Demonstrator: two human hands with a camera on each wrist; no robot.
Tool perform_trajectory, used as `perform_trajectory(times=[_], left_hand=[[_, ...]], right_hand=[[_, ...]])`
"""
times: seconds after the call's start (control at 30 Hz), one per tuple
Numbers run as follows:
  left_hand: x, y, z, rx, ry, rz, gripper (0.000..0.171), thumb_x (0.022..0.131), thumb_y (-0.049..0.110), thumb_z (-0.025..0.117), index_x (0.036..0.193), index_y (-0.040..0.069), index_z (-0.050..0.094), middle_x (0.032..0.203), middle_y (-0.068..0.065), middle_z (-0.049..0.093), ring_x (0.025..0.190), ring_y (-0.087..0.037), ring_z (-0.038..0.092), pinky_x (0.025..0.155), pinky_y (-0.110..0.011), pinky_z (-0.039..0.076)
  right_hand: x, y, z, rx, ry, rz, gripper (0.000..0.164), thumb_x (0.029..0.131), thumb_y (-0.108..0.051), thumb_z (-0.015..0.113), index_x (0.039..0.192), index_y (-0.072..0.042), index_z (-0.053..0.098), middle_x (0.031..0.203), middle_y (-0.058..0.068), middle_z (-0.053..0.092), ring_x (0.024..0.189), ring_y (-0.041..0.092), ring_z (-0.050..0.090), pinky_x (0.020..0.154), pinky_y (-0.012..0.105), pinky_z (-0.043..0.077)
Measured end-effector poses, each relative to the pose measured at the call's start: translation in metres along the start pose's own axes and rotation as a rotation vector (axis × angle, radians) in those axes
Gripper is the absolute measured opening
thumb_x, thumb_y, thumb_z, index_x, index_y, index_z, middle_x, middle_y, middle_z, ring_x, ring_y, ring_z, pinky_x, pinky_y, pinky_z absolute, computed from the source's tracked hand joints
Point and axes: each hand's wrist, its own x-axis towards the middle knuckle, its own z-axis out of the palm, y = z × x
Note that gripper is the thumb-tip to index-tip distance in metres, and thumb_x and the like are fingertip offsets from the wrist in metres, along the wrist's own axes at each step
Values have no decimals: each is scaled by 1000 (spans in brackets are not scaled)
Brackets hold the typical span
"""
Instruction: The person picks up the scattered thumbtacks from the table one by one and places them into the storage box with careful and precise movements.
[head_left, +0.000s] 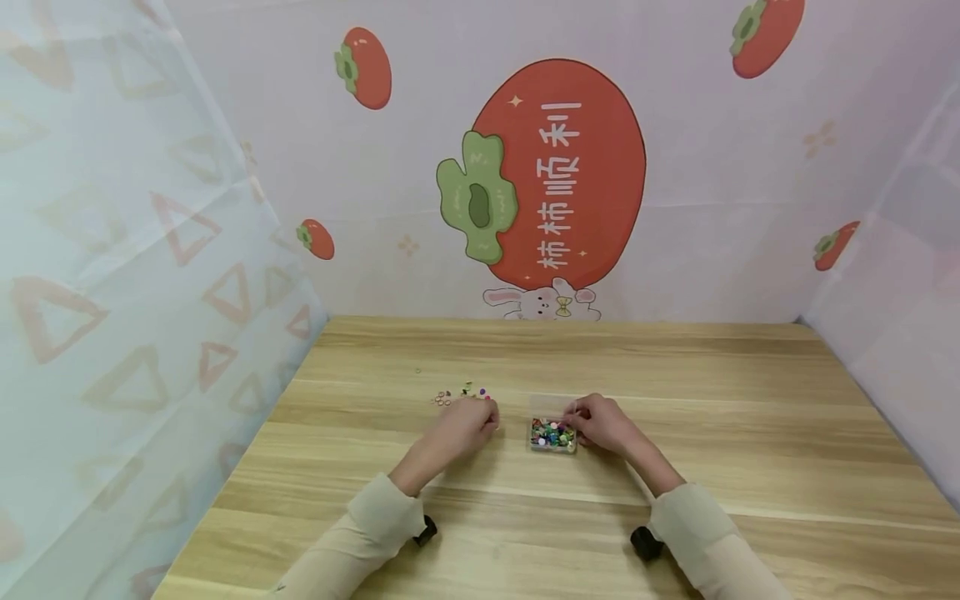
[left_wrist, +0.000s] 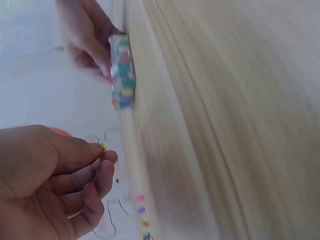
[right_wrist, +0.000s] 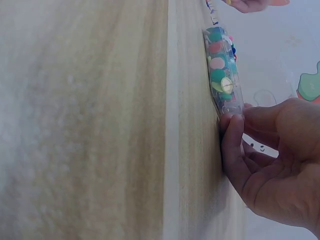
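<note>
My left hand [head_left: 467, 423] is above the table, left of a clear plastic box [head_left: 553, 450]. Between its thumb and forefinger it pinches a small yellow thumbtack [left_wrist: 103, 147], its other fingers loosely curled. The box is full of thumbtacks [right_wrist: 217, 63] with round heads in green, pink, red, white and other colours. A transparent lid [head_left: 551, 403] stands open at its far side. At the box's right end, my right hand [head_left: 603, 423] grips the edge between thumb and fingers. In the right wrist view those fingertips [right_wrist: 234, 122] touch the end wall.
Beyond the left hand lie small groups of loose pieces: red-rimmed ones [head_left: 441, 399], green ones [head_left: 467, 388], a purple one [head_left: 483, 392] and a pink one. A lone piece [head_left: 418, 371] lies farther back. Printed cloth walls [head_left: 405, 167] enclose the wooden table [head_left: 675, 375].
</note>
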Motion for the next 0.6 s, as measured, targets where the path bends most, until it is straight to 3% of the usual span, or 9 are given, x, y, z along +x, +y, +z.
perform_trajectory(times=[0.27, 0.6], left_hand=[[16, 32, 8, -45, 3, 84, 5, 91, 11, 62, 88, 10, 66, 79, 1, 67, 65, -4, 53, 60, -18, 49], [35, 60, 16, -16, 0, 136, 6, 92, 16, 62, 87, 14, 65, 76, 6, 64, 62, -2, 50, 56, -16, 44]], right_hand=[[0, 1, -1, -8, 11, -11, 14, 94, -9, 58, 92, -7, 71, 62, 2, 62, 47, 9, 49, 45, 21, 39], [-2, 0, -1, -5, 9, -40, 15, 94, -9, 57, 87, -9, 70, 57, 1, 59, 47, 9, 49, 46, 22, 39]])
